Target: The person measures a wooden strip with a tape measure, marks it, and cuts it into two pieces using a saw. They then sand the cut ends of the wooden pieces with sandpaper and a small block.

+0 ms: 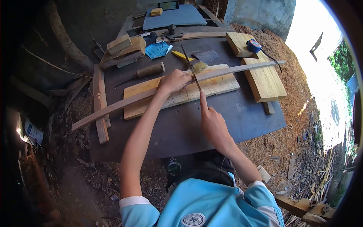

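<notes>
A long thin wooden strip (113, 107) lies slantwise over a wide pale board (223, 85) on the dark table. My left hand (175, 81) is closed around the strip near its middle, pressing it down on the board. In my right hand (212, 123) is a saw (195, 77), with the index finger stretched along its near end. The blade crosses the strip just right of my left hand. Directly beyond the strip, next to the blade, sits a tan brush-like tuft (200, 67).
On the dark table (181, 140) are a wooden-handled tool (150, 70), a yellow-handled tool (180, 55), sandpaper (158, 49) and stacked blocks (124, 51). Thick boards (264, 81) at the right carry a blue tape measure (253, 45). Sawdust covers the ground.
</notes>
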`<state>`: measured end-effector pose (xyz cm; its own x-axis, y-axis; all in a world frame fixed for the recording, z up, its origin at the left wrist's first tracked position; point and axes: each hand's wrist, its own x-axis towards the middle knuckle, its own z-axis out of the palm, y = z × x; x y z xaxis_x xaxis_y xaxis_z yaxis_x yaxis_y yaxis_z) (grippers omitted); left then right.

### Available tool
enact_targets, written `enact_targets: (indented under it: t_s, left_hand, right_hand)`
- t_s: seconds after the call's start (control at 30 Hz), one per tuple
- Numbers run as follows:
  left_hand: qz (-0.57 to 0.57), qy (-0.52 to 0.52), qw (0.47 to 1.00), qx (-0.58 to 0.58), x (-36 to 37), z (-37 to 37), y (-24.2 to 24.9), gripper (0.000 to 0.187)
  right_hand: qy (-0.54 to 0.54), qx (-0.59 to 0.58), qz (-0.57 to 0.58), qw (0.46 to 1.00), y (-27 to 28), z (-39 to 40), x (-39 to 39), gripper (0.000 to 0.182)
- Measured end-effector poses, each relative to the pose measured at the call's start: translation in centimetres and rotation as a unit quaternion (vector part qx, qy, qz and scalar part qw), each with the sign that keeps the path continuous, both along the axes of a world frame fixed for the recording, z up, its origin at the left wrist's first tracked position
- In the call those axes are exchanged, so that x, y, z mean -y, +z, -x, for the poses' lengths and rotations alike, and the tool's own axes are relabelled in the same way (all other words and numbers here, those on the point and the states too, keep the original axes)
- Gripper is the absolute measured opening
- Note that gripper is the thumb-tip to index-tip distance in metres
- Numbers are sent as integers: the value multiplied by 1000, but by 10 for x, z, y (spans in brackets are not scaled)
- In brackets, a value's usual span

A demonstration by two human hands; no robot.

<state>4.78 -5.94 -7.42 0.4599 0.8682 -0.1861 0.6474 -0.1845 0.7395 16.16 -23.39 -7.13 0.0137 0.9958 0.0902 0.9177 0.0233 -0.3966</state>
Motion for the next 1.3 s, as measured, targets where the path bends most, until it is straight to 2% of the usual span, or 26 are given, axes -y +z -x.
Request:
enact_targets:
  t_s: [0.07,0.17,0.27,0.37,0.47,0.57,0.67,0.87,0.97,1.07,1.17,1.23,1.3]
  left_hand:
    - [-13,-11,1000,3,-3,0,-2,30]
    - [-30,-7,999,-29,3,-1,7,31]
    - [-39,12,998,-49,3,-2,5,33]
    - [-70,16,996,-57,6,-2,7,33]
    - [-35,15,997,-63,8,-1,14,34]
    - [-16,11,998,-56,3,-4,6,35]
    - [-43,12,997,-65,4,-2,9,35]
    - [-26,18,998,-59,6,-3,11,34]
    - [-40,12,997,-63,4,-3,6,34]
    - [-46,28,997,-57,2,-3,9,35]
    - [-36,13,998,-59,5,-1,8,35]
    - [-29,9,998,-47,3,-1,6,34]
    - [-17,13,999,-29,1,-3,5,33]
  right_hand:
    - [9,-15,-78,997,-12,1,-43,83]
    - [15,28,-100,995,-14,0,-45,79]
    - [8,47,10,999,0,-4,11,76]
    - [12,52,44,998,21,-2,14,76]
    - [-3,-16,-11,1000,7,4,-32,82]
    - [1,3,-37,999,2,4,-19,82]
    - [0,67,72,995,13,-2,20,76]
    - [-12,29,-67,997,-12,5,-38,84]
    - [-24,31,-42,998,-13,4,4,85]
    - [-9,70,77,995,3,-2,31,79]
    - [-14,69,-33,997,0,2,-7,80]
    - [-19,35,-41,998,-1,11,-35,82]
    - [-22,38,-37,998,-3,4,-28,81]
